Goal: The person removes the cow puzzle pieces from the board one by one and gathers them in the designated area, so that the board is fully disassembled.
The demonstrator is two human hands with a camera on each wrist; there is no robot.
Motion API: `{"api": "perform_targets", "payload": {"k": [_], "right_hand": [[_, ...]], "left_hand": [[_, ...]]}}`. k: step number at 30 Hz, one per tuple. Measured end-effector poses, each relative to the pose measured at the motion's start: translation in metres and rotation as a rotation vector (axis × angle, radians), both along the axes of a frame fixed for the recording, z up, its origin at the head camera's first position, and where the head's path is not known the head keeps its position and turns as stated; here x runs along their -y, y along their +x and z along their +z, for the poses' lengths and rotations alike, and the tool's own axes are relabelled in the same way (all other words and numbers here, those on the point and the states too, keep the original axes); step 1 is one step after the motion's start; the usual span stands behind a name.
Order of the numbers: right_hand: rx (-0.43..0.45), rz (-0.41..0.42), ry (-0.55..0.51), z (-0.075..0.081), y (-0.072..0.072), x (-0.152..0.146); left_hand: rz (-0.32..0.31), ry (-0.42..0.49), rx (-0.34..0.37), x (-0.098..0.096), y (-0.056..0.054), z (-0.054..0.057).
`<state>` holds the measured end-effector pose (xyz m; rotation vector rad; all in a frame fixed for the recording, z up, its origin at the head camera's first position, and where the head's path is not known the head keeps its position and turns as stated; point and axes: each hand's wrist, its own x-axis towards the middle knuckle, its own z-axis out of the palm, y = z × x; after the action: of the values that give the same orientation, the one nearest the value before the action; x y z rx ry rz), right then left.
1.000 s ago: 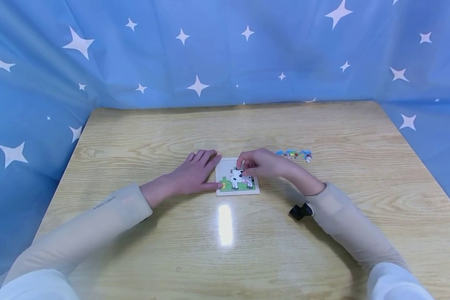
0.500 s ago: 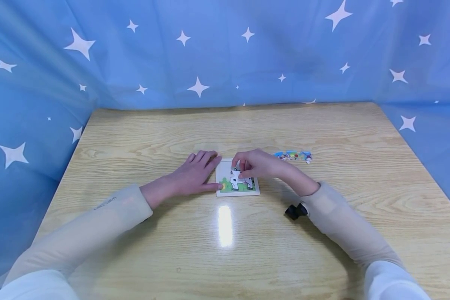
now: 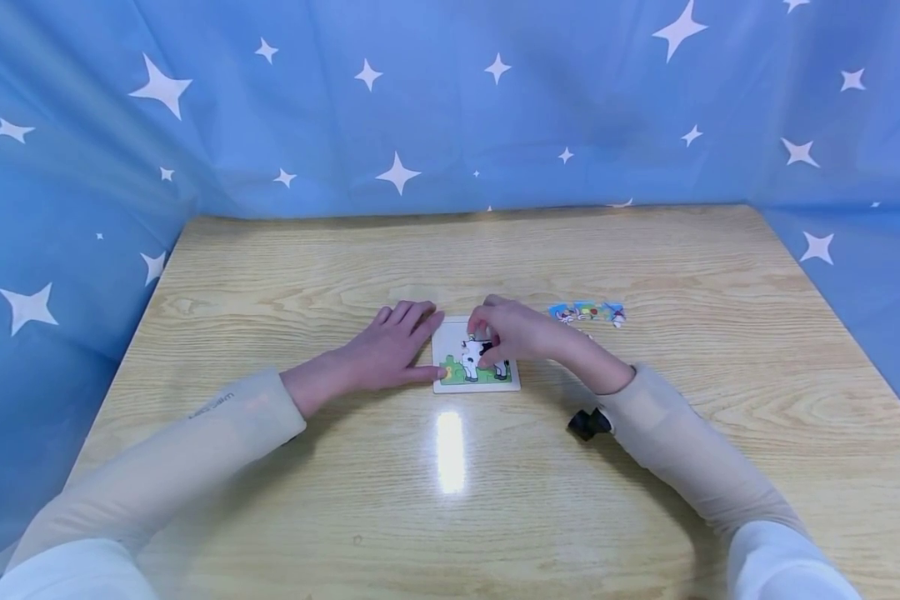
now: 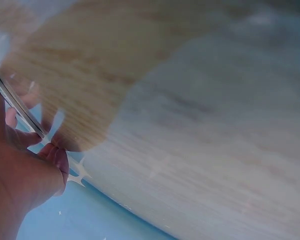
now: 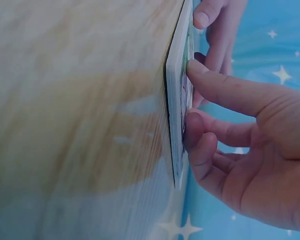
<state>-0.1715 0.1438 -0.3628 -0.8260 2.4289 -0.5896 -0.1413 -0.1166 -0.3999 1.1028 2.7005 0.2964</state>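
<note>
A small jigsaw board (image 3: 450, 332) with a pale frame lies flat on the table, showing a black-and-white cow on green grass. My left hand (image 3: 387, 346) rests at its left side, thumb on the lower left corner and fingers spread by the upper left. Over the board's right half, my right hand (image 3: 521, 332) bends its thumb and fingers down around a cow puzzle piece (image 3: 486, 348), partly hidden beneath them. In the right wrist view, the thumb (image 5: 199, 69) and fingertips of this hand meet the face of the board (image 5: 176, 100), a short gap apart.
Several colourful puzzle pieces (image 3: 587, 312) lie in a row on the wooden table (image 3: 330, 508), behind and right of the board. A blue curtain with white stars (image 3: 450, 108) hangs behind the table. A black wrist camera (image 3: 589, 423) sits under the right sleeve.
My right hand has shifted slightly left over the board, then its fingers have drawn in a little, showing more of the cow's black patch. My left hand stays in place.
</note>
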Motion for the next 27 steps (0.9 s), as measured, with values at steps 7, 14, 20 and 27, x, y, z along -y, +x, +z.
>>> {"api": "perform_targets", "payload": {"k": [7,14,20,27], "right_hand": [[0.012,0.013,0.003,-0.001,-0.002,0.002],[-0.001,0.044,-0.045,-0.003,-0.002,-0.001],[0.002,0.024,-0.064,0.002,0.004,0.002],[-0.101,0.059,-0.144,0.004,0.009,0.000]], "left_hand": [[0.001,-0.002,0.002,0.000,0.000,0.003],[-0.003,0.008,-0.001,-0.001,-0.001,0.002],[0.000,0.008,0.001,-0.001,0.000,0.001],[0.008,0.009,0.001,-0.001,0.002,0.002]]}}
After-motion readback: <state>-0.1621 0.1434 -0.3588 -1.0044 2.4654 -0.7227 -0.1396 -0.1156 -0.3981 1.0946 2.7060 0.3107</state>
